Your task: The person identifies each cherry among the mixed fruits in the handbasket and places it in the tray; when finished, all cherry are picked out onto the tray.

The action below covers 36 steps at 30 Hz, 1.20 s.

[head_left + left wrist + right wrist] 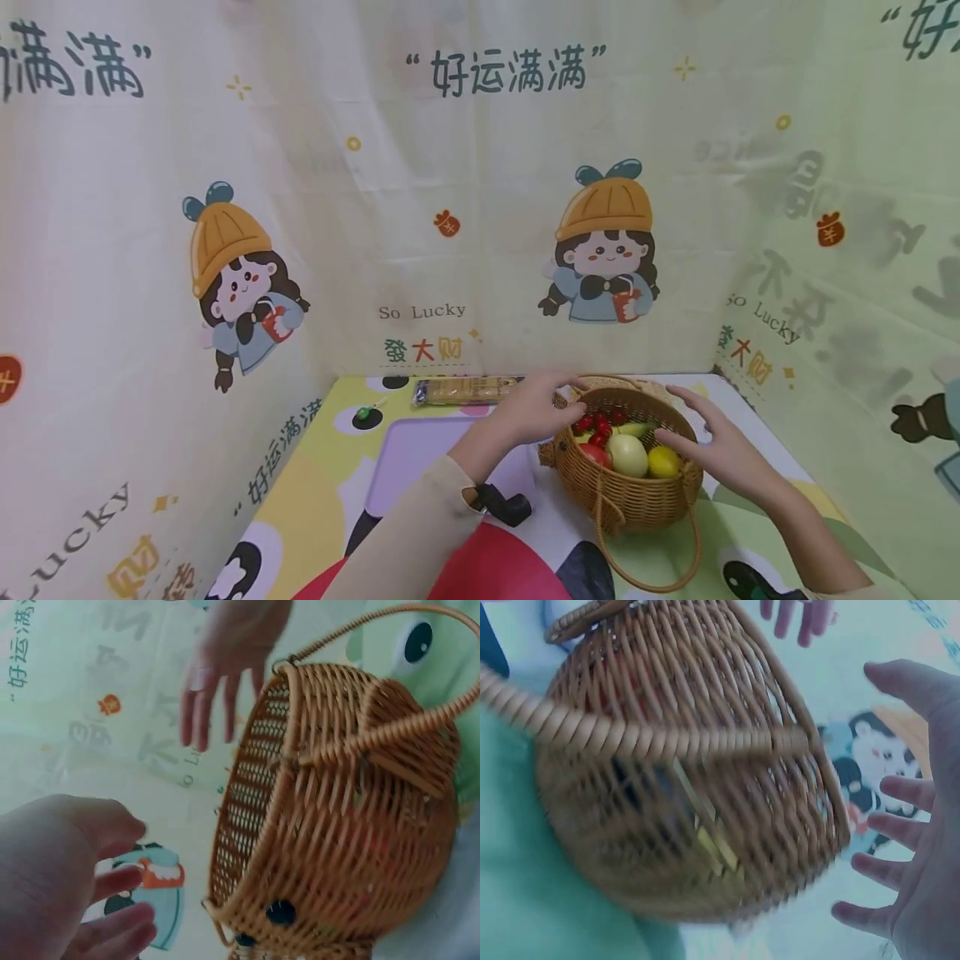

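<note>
On the counter [757, 442], under a patterned cloth of yellow, green and purple patches, printed curtain walls [480, 208] close in the back and both sides. Wicker basket [626, 487] stands upright right of centre, its loop handle [660, 567] folded down over the near wall toward the person.

Left hand [536, 410] at the basket's left rim: fingers straight, slightly spread, holding nothing; contact with the rim cannot be confirmed. Left wrist view shows a gap between the fingers [112, 930] and the wicker. Right hand [716, 446] at the right rim: palm down, fingers extended and spread, nothing gripped; right wrist view shows the fingertips [877, 870] just clear of the weave.

Basket contents: pale round fruit [628, 454], yellow lemon [663, 461], red fruit [595, 452], small red berries [600, 427], and a green piece [633, 429].

Behind the left hand, a clear packet of biscuits [467, 390] lies along the back edge. Small green object [364, 412] further left.
</note>
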Each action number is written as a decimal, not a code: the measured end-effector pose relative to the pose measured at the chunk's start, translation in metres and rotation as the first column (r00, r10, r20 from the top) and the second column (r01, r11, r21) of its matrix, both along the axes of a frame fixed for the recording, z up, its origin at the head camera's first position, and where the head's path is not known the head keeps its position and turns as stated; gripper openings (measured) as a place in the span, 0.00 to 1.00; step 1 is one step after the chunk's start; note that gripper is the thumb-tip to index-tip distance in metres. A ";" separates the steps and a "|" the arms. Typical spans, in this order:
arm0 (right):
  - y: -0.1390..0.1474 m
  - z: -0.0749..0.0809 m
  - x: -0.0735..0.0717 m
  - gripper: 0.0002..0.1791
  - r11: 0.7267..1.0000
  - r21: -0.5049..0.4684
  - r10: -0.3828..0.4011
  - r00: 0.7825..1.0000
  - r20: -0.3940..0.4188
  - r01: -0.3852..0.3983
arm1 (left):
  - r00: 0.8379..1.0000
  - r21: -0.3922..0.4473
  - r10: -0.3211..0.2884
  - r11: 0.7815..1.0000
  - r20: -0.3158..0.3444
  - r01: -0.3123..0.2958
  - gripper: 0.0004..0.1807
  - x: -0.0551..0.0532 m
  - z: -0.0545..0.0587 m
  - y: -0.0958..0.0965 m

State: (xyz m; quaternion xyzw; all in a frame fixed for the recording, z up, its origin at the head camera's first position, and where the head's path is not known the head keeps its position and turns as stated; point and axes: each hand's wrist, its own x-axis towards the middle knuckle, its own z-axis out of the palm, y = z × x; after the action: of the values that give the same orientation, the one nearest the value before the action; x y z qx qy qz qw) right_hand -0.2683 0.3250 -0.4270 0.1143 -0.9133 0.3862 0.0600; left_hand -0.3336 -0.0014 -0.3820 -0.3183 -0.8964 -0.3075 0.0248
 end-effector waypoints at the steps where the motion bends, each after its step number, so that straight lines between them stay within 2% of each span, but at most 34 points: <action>1: 0.007 -0.003 0.003 0.49 1.000 -0.015 -0.005 1.000 0.005 0.005 | 0.999 -0.004 -0.034 0.999 0.004 0.034 0.20 0.000 0.001 0.004; 4: 0.026 -0.016 0.012 0.47 0.999 -0.026 -0.027 1.000 0.006 0.027 | 0.993 -0.041 -0.115 0.993 -0.010 0.115 0.17 -0.001 0.002 0.018; 8: 0.042 -0.032 0.022 0.44 0.998 -0.008 -0.060 0.998 0.024 0.061 | 0.983 -0.145 -0.175 0.976 -0.062 0.165 0.17 -0.004 -0.001 0.038; 12: 0.048 -0.043 0.028 0.43 0.995 -0.076 -0.062 0.994 0.096 0.069 | 0.966 -0.258 -0.239 0.943 -0.097 0.208 0.18 -0.011 -0.005 0.058; 14: 0.048 -0.048 0.029 0.43 0.991 -0.118 -0.056 0.992 0.117 0.070 | 0.962 -0.304 -0.259 0.926 -0.086 0.223 0.19 -0.013 -0.006 0.066; 17: 0.048 -0.053 0.029 0.41 0.982 -0.178 -0.042 0.992 0.121 0.063 | 0.967 -0.362 -0.249 0.907 -0.052 0.214 0.21 -0.016 -0.007 0.074; 21: 0.048 -0.058 0.026 0.39 0.964 -0.261 -0.017 0.994 0.110 0.045 | 0.977 -0.390 -0.213 0.898 0.015 0.202 0.22 -0.021 -0.007 0.081; 26: 0.043 -0.065 0.024 0.38 0.946 -0.321 0.004 0.993 0.118 0.035 | 0.983 -0.434 -0.182 0.883 0.031 0.178 0.20 -0.029 -0.009 0.089; 29: 0.041 -0.069 0.023 0.38 0.939 -0.341 -0.004 0.994 0.112 0.042 | 0.984 -0.490 -0.178 0.856 0.022 0.166 0.17 -0.031 -0.012 0.095; 34: 0.034 -0.073 0.024 0.39 0.923 -0.381 -0.001 0.992 0.126 0.049 | 0.982 -0.595 -0.188 0.788 0.013 0.159 0.15 -0.030 -0.015 0.103; 36: 0.031 -0.073 0.024 0.40 0.921 -0.388 0.004 0.991 0.132 0.047 | 0.984 -0.614 -0.180 0.774 0.017 0.152 0.16 -0.030 -0.016 0.104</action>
State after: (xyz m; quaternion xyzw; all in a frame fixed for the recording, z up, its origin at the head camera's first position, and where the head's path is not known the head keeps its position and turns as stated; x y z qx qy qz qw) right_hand -0.2448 0.3563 -0.5001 0.0646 -0.8214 0.5661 0.0261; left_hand -0.3640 0.1023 -0.3983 -0.3933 -0.9152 0.0058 -0.0877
